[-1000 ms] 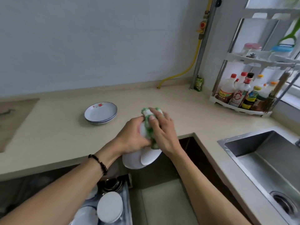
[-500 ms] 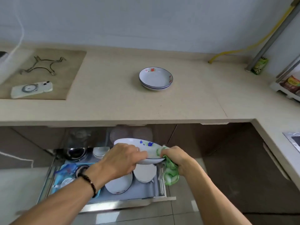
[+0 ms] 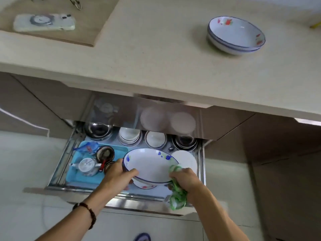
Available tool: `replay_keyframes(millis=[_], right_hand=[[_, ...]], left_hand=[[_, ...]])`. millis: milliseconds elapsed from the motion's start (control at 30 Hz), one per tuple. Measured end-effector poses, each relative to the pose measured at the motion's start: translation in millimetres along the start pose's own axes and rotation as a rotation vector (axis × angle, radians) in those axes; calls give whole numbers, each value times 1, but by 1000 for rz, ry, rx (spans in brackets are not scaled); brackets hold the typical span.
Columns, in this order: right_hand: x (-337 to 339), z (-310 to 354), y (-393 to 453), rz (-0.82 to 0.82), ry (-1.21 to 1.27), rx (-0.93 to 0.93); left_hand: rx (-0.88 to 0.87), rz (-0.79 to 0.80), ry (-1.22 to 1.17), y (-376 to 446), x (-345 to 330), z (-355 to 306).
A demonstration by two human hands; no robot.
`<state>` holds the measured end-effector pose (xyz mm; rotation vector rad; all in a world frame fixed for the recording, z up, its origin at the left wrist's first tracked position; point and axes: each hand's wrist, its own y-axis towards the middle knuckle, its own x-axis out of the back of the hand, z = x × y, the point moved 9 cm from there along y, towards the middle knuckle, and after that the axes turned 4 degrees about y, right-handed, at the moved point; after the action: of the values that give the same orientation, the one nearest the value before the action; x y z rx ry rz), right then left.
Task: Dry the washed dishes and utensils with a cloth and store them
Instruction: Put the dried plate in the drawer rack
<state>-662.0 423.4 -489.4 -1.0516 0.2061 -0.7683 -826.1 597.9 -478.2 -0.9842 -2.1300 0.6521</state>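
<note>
Over the open drawer (image 3: 201, 164), front right corner: glazed white bowl (image 3: 149, 165) with blue flowers held level.
Left hand (image 3: 118, 177) pinched its near-left rim, thumb inside; right hand (image 3: 186, 180) curled round the crumpled green cloth (image 3: 178, 197) against the right rim. Beneath it sat a smaller dish (image 3: 145, 186); a white plate (image 3: 186, 160) stood just right. Two stacked bowls (image 3: 236, 35) rested on the smooth beige countertop (image 3: 147, 54), well apart.

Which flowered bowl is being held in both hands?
The blue-flowered bowl over the open drawer; the red-flowered bowls sit stacked, untouched, on the counter.
</note>
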Motion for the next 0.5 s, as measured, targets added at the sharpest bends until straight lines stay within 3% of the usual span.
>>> replay_keyframes(millis=[300,500], right_hand=[[-60,-75,151,-4,-449,0],[-67,-99,196,-34,-316,-34]], left_hand=[[167,-31,10,104,-43,116],[151,-82,107,158,-60,141]])
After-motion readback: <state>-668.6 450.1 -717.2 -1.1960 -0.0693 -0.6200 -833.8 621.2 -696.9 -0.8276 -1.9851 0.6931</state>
